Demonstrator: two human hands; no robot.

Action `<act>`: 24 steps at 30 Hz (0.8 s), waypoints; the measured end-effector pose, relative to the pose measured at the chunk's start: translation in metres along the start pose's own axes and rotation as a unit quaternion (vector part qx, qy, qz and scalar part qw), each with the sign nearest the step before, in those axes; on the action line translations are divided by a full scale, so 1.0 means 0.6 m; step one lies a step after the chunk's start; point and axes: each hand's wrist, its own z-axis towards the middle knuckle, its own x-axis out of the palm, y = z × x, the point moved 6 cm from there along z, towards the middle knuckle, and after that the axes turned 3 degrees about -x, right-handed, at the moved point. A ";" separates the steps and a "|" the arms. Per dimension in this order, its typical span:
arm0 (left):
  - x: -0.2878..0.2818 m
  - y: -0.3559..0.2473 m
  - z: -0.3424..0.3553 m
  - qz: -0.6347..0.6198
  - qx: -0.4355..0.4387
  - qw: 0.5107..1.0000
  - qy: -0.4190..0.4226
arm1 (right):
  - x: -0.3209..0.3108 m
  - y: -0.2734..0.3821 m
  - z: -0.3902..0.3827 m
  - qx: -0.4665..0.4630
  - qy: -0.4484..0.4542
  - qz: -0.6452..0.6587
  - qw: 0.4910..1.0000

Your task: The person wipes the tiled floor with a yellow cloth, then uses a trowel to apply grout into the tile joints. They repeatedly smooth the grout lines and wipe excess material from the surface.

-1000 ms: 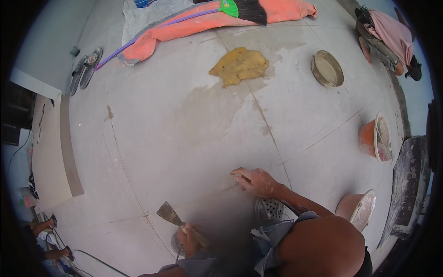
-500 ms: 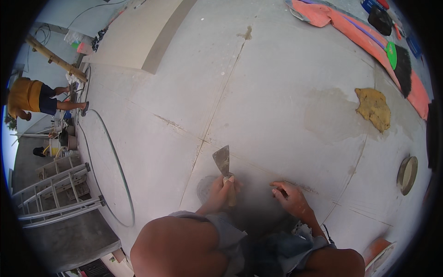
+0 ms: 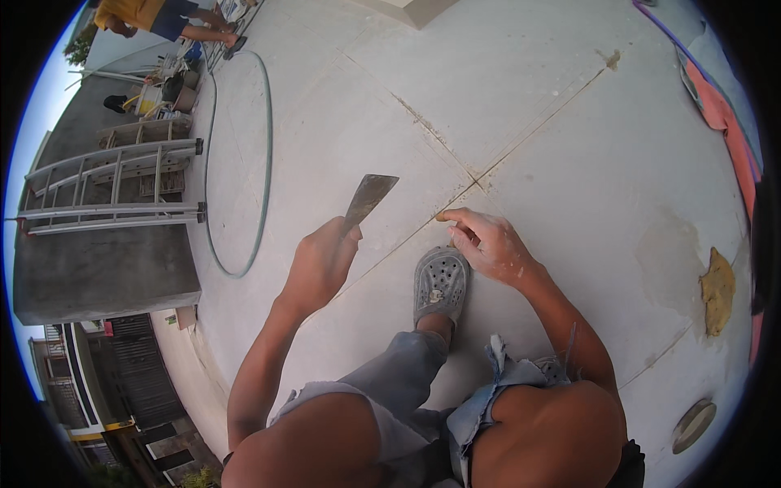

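My left hand (image 3: 317,264) is closed around a putty knife (image 3: 370,198), its flat metal blade angled up and away over the pale tiled floor (image 3: 325,122). Its handle is mostly hidden in my fist. To the right, my right hand (image 3: 492,250) hangs low over the floor, index finger stretched toward a tile joint (image 3: 407,232) and thumb apart from it. The other fingers are bent, and I see nothing held in them. Pale dust marks this hand. Just below it is my foot in a grey clog (image 3: 440,285).
A yellowish-brown cloth (image 3: 717,294) lies by a damp patch at right, with a round metal ring-like object (image 3: 694,426) nearer me. A green hose (image 3: 268,154) loops at left beside a ladder (image 3: 114,213). Another person (image 3: 171,18) bends at the far left.
The view has swung right. My left hand has lifted the putty knife and moved left, away from my right hand. My right hand now reaches forward near the joint, and the clog has come into sight.
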 end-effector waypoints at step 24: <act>0.271 0.109 0.143 0.144 0.099 0.983 0.048 | 0.087 -0.030 -0.398 0.321 -0.013 -0.081 0.943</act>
